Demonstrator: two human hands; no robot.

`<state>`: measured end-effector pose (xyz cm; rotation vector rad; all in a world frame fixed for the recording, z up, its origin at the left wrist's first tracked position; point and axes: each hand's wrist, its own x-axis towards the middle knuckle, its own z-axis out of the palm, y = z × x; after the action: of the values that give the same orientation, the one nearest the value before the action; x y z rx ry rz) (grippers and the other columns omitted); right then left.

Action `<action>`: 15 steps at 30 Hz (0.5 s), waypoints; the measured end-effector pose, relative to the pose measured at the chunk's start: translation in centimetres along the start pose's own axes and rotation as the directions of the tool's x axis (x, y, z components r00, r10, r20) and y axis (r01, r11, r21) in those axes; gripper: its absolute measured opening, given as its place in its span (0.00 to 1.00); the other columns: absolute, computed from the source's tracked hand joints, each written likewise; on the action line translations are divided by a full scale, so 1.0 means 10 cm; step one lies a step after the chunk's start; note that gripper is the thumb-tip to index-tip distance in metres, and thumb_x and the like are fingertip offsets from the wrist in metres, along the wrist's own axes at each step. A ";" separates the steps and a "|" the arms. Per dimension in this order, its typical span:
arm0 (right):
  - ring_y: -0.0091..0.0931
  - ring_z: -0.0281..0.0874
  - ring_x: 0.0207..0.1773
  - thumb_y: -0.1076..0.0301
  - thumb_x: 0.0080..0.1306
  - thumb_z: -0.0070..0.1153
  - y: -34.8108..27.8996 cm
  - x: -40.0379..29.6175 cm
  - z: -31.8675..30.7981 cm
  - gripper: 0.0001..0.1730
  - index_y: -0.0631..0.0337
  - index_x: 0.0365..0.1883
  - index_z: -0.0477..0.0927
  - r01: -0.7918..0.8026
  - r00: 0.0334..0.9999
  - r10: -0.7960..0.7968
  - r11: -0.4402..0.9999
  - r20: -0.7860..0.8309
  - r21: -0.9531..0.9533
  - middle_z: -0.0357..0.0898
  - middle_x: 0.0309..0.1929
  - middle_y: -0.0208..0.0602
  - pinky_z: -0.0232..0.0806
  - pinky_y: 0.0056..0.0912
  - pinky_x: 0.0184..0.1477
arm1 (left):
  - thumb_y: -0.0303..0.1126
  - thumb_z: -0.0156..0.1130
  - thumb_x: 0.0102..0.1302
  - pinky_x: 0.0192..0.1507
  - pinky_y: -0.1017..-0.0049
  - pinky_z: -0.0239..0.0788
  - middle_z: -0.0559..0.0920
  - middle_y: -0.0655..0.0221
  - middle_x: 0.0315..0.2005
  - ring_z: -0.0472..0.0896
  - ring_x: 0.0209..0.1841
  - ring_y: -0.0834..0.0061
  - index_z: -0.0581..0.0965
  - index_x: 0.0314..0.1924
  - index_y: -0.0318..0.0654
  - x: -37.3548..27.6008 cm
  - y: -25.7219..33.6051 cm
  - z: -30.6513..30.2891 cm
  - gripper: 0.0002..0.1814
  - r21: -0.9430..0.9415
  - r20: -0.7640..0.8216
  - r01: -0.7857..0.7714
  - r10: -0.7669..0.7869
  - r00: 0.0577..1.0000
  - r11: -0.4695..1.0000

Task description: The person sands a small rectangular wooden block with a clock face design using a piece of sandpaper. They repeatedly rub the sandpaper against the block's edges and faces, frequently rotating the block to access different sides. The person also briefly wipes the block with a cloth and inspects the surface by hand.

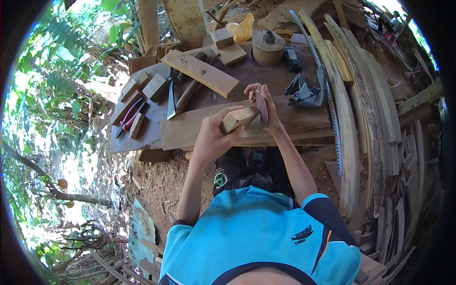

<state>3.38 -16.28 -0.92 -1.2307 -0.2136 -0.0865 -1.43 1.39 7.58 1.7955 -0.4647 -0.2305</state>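
My left hand (213,137) grips a pale wooden block (235,120) with bevelled edges, fingers and thumb on opposite sides. A thin, bent brown sheet, apparently sandpaper (263,111), lies against the palm of my right hand (272,109) and meets the far end of the block. The right fingers curl at its upper edge. Both hands are over the near side of a dark wooden workbench (265,80). Below them a flat board (188,123) lies along the bench's front edge.
Left on the bench are red-handled pliers (130,120), several small wood blocks (155,88), a flat blade (171,101), a wooden tool handle (187,96) and a plank (201,72). Right are a round wooden piece (268,49), a black device (292,60), a crumpled sheet (304,92), a measuring tape (333,121) and long slabs (347,149).
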 end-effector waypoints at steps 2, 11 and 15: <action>0.19 0.61 0.41 0.42 0.68 0.29 0.03 0.00 0.02 0.31 0.61 0.41 0.72 0.077 0.996 -0.078 0.996 -0.030 -0.049 0.69 0.36 0.28 0.53 0.22 0.50 | 0.22 0.58 0.53 0.40 0.78 0.68 0.81 0.63 0.29 0.77 0.34 0.79 0.72 0.51 0.32 0.02 0.00 0.00 0.22 -0.071 0.074 0.009 -0.003 0.997 0.997; 0.36 0.44 0.71 0.55 0.66 0.33 -0.59 -0.11 0.45 0.28 0.53 0.63 0.61 0.510 0.860 -0.263 0.502 0.438 -0.699 0.56 0.65 0.39 0.29 0.51 0.68 | 0.21 0.54 0.53 0.24 0.80 0.69 0.78 0.71 0.25 0.76 0.21 0.83 0.71 0.52 0.31 0.00 0.08 -0.10 0.23 0.025 0.177 0.175 -0.177 0.968 0.984; 0.39 0.38 0.72 0.53 0.65 0.33 -0.36 -0.01 0.40 0.31 0.53 0.65 0.57 0.347 0.923 -0.348 0.573 0.162 -0.743 0.50 0.68 0.41 0.26 0.53 0.68 | 0.22 0.55 0.53 0.21 0.82 0.67 0.78 0.72 0.24 0.74 0.19 0.84 0.73 0.48 0.30 0.05 0.14 -0.13 0.19 0.003 0.192 0.211 -0.208 0.959 0.977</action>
<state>2.17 -13.76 3.67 -2.0349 -0.4504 -0.5809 -0.74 1.96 9.33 1.8140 -0.4055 -0.5575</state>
